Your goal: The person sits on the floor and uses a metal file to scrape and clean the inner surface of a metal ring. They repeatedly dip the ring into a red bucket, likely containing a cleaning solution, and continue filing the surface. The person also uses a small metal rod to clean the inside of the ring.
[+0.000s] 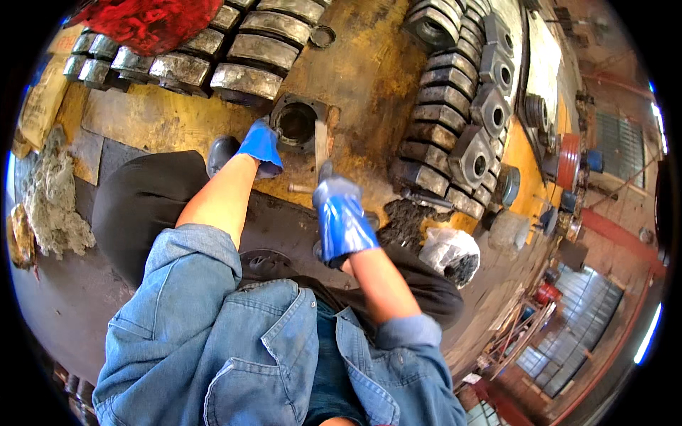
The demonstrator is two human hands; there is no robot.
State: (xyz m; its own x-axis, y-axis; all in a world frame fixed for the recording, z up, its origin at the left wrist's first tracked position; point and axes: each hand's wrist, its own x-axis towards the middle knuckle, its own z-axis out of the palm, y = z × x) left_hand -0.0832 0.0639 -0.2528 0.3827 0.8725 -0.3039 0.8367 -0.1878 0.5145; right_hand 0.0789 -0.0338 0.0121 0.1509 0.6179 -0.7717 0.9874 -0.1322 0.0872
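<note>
In front of me a square metal block [312, 110] with a round dark bore lies on the stained yellow surface. My left hand [261, 147], in a blue glove, is closed at the block's left edge; its fingertips are partly hidden. My right hand [341, 213], in a blue glove with a greyish front, grips a flat file [322, 144]. The file is a narrow, pale strip pointing away from me, its far end beside the block's right edge. The grip end of the file is covered by the glove. Between my hands lies a short light-coloured rod [301, 189].
Rows of curved metal blocks [263, 51] stand far left, under a red cloth [145, 21]. More stacked blocks [444, 106] and bored housings [470, 155] line the right. A white plastic bag [449, 252] sits near my right knee, a grey rag heap [53, 195] at far left.
</note>
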